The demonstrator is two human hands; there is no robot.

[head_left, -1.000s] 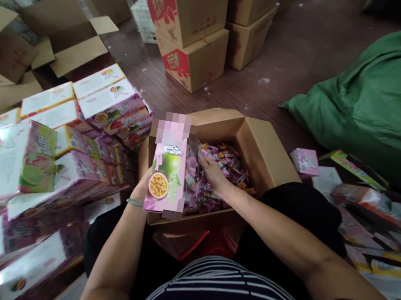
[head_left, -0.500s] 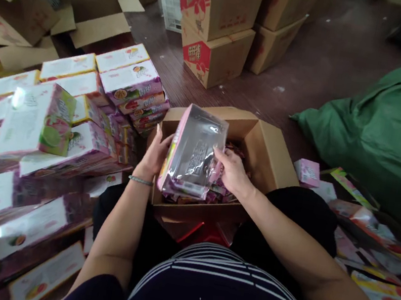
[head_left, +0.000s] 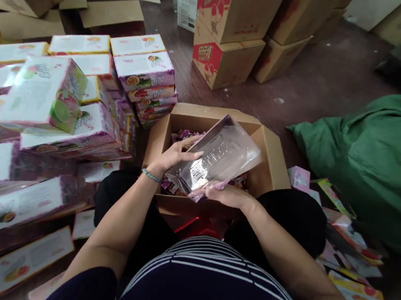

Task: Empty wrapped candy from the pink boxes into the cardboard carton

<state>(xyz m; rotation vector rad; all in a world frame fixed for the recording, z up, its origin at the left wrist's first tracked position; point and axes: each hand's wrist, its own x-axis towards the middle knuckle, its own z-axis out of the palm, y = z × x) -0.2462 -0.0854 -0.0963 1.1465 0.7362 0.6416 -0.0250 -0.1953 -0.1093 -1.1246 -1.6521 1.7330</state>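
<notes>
I hold a pink candy box (head_left: 218, 158) with its shiny clear back facing up, tilted over an open cardboard carton (head_left: 273, 159). My left hand (head_left: 176, 156) lies on the box's left end, fingers stretched across it. My right hand (head_left: 222, 193) grips the box's near edge from below. Small wrapped candies (head_left: 183, 136) fill the carton under the box.
A large pile of pink fruit-printed boxes (head_left: 53, 110) is stacked at my left. Brown cartons with red print (head_left: 229, 27) stand ahead. A green sack (head_left: 372, 153) lies at right, with flattened pink boxes (head_left: 345, 251) on the floor by my right knee.
The box has turned from upright with its printed front showing to lying flatter with its clear back up. My right hand left the candies and took the box's near edge.
</notes>
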